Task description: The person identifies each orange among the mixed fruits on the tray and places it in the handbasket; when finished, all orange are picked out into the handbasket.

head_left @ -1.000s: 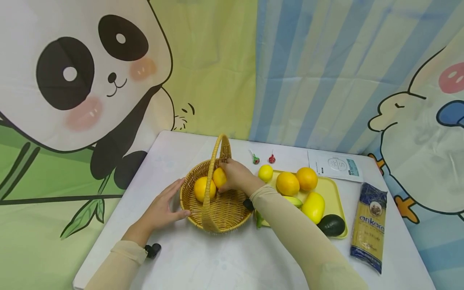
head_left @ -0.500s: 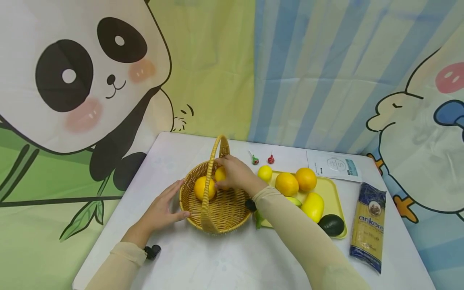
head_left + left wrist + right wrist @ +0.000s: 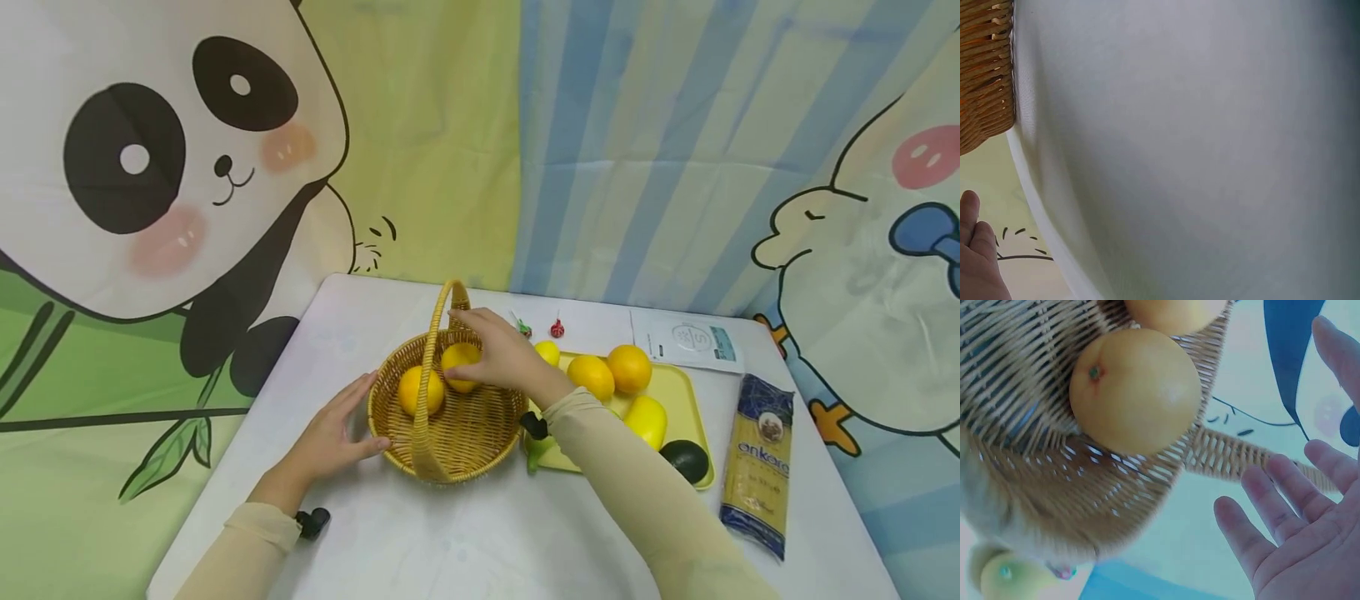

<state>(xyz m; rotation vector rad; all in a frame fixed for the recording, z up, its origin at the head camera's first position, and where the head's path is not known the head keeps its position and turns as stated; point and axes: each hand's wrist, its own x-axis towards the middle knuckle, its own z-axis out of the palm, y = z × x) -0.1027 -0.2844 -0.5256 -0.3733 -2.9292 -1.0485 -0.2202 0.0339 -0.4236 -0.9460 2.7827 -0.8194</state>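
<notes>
A woven basket (image 3: 468, 437) with an arched handle stands on the white table, holding two oranges. One orange (image 3: 410, 390) lies at its left, partly behind the handle. The other orange (image 3: 460, 367) sits beside it, just under my right hand (image 3: 506, 354). In the right wrist view, that hand's fingers (image 3: 1282, 519) are spread and apart from the near orange (image 3: 1138, 394). My left hand (image 3: 326, 442) rests at the basket's left side, thumb near the rim, fingers fairly straight. The left wrist view catches only part of that hand (image 3: 979, 256) and the basket's wall (image 3: 985, 75).
Right of the basket, a yellow tray (image 3: 678, 392) bears oranges (image 3: 628, 368), a yellow mango-like fruit (image 3: 647, 421) and a dark avocado (image 3: 686, 461). A lemon (image 3: 548, 352) is at its corner. Beyond are a red lollipop (image 3: 557, 328), a white packet (image 3: 693, 342) and a pasta bag (image 3: 759, 462).
My right hand has let go of the orange and lifted slightly up and to the right, its fingers opening. The orange stays in the basket. The left hand keeps its place at the basket's side.
</notes>
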